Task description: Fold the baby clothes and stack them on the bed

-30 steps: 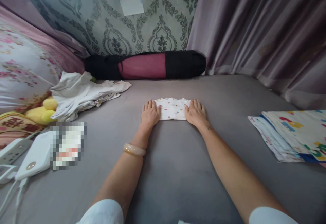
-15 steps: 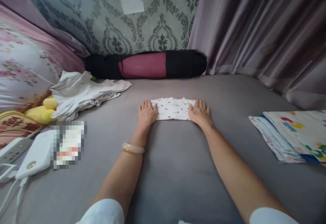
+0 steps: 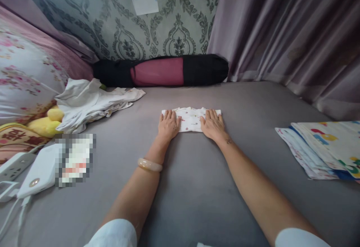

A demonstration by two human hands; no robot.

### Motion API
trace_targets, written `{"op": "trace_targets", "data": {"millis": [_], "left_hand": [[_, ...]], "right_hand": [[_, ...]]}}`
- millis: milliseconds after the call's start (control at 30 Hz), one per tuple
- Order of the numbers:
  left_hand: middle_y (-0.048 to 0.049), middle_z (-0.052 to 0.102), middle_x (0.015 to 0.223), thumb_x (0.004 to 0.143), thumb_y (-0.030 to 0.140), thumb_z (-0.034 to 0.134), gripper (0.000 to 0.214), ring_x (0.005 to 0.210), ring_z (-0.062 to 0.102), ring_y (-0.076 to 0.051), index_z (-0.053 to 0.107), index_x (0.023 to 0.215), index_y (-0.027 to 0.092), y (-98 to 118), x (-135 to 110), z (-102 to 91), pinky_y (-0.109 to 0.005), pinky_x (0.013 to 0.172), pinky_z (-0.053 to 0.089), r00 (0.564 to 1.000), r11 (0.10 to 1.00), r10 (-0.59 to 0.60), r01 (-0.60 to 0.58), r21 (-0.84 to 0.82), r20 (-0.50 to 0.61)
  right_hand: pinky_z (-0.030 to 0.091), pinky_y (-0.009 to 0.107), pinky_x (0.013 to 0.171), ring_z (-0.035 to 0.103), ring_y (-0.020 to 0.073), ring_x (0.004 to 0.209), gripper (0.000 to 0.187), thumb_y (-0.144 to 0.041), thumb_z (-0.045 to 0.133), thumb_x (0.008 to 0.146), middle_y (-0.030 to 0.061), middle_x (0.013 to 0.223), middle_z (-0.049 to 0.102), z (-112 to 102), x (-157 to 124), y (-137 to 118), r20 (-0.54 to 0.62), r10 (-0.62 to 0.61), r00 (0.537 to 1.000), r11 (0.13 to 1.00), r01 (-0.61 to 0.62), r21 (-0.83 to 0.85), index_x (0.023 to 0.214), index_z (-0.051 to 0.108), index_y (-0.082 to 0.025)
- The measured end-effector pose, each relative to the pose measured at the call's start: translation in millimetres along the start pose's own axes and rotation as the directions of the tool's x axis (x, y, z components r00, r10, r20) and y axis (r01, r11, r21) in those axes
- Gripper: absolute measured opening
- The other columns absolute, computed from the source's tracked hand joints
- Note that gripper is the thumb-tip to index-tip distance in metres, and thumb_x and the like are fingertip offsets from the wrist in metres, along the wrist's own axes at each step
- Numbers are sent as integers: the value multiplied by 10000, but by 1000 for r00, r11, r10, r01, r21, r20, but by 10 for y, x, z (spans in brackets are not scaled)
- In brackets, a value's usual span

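Note:
A small folded white cloth with a tiny coloured print [image 3: 191, 119] lies on the grey bed sheet [image 3: 197, 187] in the middle of the view. My left hand [image 3: 168, 125] lies flat on its left part, fingers stretched out. My right hand [image 3: 212, 124] lies flat on its right part, fingers stretched out as well. Both palms press down on the cloth, about a hand's width apart. A pale bangle [image 3: 149, 165] sits on my left wrist.
A heap of white garments [image 3: 90, 102] and a yellow plush toy [image 3: 47, 121] lie at the left. A white charger and cables [image 3: 33, 172] are at the near left. Folded printed cloths [image 3: 323, 145] are stacked at the right. A black and red rolled bag [image 3: 160, 71] lies along the wall; curtains hang at the right.
Both hands first slid apart toward the ends of the cloth, then moved back inward onto it. The cloth now looks a little wider and flatter.

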State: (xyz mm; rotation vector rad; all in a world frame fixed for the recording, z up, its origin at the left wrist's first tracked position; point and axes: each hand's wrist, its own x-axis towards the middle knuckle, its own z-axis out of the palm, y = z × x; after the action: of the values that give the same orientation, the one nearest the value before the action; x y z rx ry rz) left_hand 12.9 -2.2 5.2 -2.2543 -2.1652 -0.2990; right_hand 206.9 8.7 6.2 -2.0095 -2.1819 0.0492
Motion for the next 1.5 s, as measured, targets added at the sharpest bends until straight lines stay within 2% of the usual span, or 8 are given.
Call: {"op": "trace_targets", "data": {"millis": [233,433,533,667,767,1167,1367,1500], "left_hand": [[-145,361,1543,998,436,188,611,1454,271,-280,388,1461,91,-6,-7,-4,-484,1188,199,1000,1000,-8,8,-3,27],[-135,415,1514,998,428,200,583,1443,300,-261,440,1428,115,24,-9,-6,-486,1193,189,998,1000,-2,3,15,-69],[-121,393,1529,1006,422,175,589,1456,275,-241,416,1445,112,98,-16,-17,-470,1203,168,993,998,63,-62,9,-102],[-118,347,1553,1011,409,195,571,1457,273,-239,378,1469,121,209,-46,-20,-468,1196,191,983,983,185,-185,0,4],[-133,305,1570,1012,400,210,566,1458,269,-249,360,1475,111,243,-63,-17,-469,1185,218,979,981,192,-192,-5,73],[-115,372,1544,1013,351,251,497,1458,270,-235,433,1419,130,245,-61,-1,-426,1193,219,970,970,234,-237,-47,-61],[-118,393,1529,997,266,279,474,1446,300,-234,419,1426,123,254,-38,6,-432,1185,242,954,951,296,-291,-106,39],[-121,407,1521,987,247,298,462,1441,311,-238,433,1413,132,243,-30,4,-437,1181,251,956,949,291,-285,-138,26]], "right_hand": [[152,453,1178,238,290,1447,632,-389,216,1001,188,1553,312,14,-5,10,17,6,1000,1000,-6,-9,1475,326,14],[166,458,1170,265,288,1438,604,-358,217,997,194,1535,347,-23,-21,-42,-74,-34,997,999,35,16,1460,360,2],[162,447,1173,257,268,1445,594,-348,190,1002,177,1547,331,-36,-37,-126,-118,-91,989,994,97,46,1470,353,-21],[169,422,1175,244,259,1451,596,-347,204,1004,173,1551,324,-8,-66,-216,-55,-137,989,988,140,56,1473,345,-8],[174,416,1175,243,253,1452,591,-339,224,999,172,1557,310,28,-77,-229,-25,-139,990,989,140,44,1477,336,-8],[168,419,1185,250,250,1450,576,-304,215,991,148,1551,335,6,-72,-248,-79,-172,982,979,180,100,1476,353,-27],[172,414,1189,254,249,1451,583,-307,203,995,154,1542,349,87,-67,-285,-65,-288,955,945,295,141,1473,360,-15],[178,431,1188,249,262,1453,586,-316,202,997,156,1540,350,120,-68,-284,-66,-297,953,943,303,136,1470,370,-14]]}}
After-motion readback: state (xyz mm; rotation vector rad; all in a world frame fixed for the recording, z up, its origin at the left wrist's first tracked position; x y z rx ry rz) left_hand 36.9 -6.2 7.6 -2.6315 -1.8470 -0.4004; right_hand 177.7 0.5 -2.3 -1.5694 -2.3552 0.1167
